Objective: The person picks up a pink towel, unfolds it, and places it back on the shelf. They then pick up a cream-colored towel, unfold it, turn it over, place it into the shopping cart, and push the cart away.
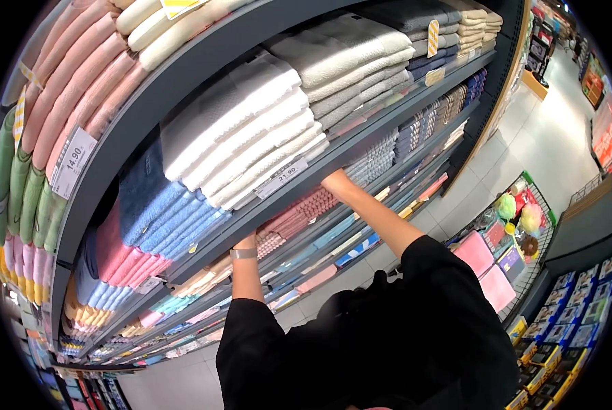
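Both arms reach into a lower shelf level beneath the white towels. My left hand [248,242], with a band on its wrist, goes in under the shelf edge by a stack of folded dusty-pink towels [299,213]. At the other end of that stack is my right hand [332,180], close to the folded grey towels [373,161]. The shelf's front edge hides the fingers of both hands, so any hold on the pink towels cannot be made out. Directly above lie folded white towels [234,116] behind a price label [281,178] reading 21.90.
Blue towels [176,219] and pink towels [125,256] fill the shelf to the left. A wire shopping cart [548,229] with packages stands on the right, near the aisle floor [504,147]. Boxed goods [559,328] sit at lower right.
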A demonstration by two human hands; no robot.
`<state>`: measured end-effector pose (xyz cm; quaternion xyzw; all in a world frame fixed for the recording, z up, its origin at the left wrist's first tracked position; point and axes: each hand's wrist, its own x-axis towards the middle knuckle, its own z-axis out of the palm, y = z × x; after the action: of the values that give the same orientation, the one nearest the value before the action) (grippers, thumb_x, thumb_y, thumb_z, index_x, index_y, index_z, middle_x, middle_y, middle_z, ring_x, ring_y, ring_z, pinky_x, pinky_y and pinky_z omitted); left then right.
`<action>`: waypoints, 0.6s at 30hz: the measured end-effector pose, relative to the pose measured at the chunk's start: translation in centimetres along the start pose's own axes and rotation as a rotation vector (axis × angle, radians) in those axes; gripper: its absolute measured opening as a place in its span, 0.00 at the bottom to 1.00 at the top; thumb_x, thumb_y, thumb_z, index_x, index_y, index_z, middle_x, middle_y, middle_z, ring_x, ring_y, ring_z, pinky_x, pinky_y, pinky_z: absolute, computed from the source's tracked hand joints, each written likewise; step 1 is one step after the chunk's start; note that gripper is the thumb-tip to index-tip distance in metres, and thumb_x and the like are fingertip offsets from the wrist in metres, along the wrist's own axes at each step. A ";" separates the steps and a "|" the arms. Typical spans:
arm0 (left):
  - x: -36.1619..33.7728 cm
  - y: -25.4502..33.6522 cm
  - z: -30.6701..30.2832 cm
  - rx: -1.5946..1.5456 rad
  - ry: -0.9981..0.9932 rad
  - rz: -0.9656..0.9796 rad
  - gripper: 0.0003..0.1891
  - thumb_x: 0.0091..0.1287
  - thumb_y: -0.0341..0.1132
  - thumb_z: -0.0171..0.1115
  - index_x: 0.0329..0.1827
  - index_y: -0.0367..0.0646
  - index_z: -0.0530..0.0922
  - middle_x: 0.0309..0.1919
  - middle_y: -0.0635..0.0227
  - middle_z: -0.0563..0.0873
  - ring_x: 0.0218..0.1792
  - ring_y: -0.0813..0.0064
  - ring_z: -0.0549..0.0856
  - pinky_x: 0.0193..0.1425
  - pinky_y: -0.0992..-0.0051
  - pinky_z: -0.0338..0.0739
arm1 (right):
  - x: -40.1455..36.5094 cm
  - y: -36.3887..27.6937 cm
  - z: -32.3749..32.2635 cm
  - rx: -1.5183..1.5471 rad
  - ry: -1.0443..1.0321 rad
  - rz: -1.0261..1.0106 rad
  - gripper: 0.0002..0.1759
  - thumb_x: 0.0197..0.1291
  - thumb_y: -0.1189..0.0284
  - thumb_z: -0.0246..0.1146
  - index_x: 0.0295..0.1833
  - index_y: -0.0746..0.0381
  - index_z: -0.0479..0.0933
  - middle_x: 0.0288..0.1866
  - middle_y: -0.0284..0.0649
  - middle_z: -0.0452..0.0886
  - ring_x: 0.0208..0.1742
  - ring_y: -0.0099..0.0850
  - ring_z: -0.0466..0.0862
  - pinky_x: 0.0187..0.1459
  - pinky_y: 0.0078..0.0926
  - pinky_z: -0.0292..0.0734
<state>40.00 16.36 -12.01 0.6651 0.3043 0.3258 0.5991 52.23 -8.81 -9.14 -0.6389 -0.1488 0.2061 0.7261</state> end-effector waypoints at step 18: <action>0.8 -4.0 -1.9 0.514 -0.119 0.285 0.13 0.71 0.32 0.57 0.52 0.35 0.82 0.47 0.55 0.87 0.48 0.61 0.84 0.54 0.67 0.78 | -10.1 -0.5 1.1 -0.370 0.228 -0.546 0.18 0.61 0.77 0.58 0.57 0.68 0.75 0.59 0.50 0.74 0.42 0.46 0.82 0.46 0.36 0.77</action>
<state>38.90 18.56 -15.82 0.8489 0.2450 0.2793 0.3759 42.92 -12.86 -7.98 -0.7154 -0.2669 -0.0991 0.6381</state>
